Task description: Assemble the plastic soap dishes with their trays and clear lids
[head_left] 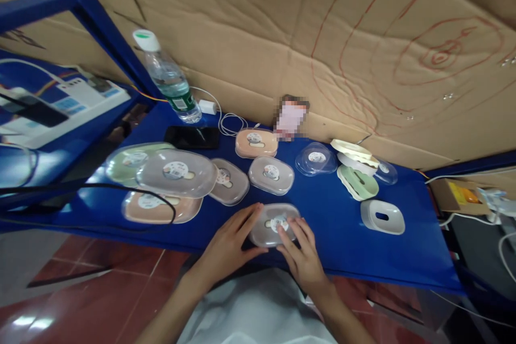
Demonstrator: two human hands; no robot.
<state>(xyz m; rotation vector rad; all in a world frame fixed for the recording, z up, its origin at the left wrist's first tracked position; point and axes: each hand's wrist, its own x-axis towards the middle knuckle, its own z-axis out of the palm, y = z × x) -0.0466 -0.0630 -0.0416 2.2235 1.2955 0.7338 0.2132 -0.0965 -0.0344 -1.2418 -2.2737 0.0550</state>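
Close to the table's front edge lies a grey oval soap box (262,237) under a clear lid with a round sticker. My left hand (237,231) grips its left end, fingers at the far rim and thumb along the near rim. From the right, my right hand (300,244) holds the box, with fingertips on the lid and over the sticker. Just beyond it sits another grey soap box (271,176) with its lid on. A peach soap box (256,144) stands farther back.
Several lidded soap boxes (177,172) are piled on the left. Rightward are a clear lid (316,158), a stack of wavy trays (357,180) and a white slotted tray (382,217). A water bottle (173,86), a dark phone (191,137) and a cable (234,124) lie behind.
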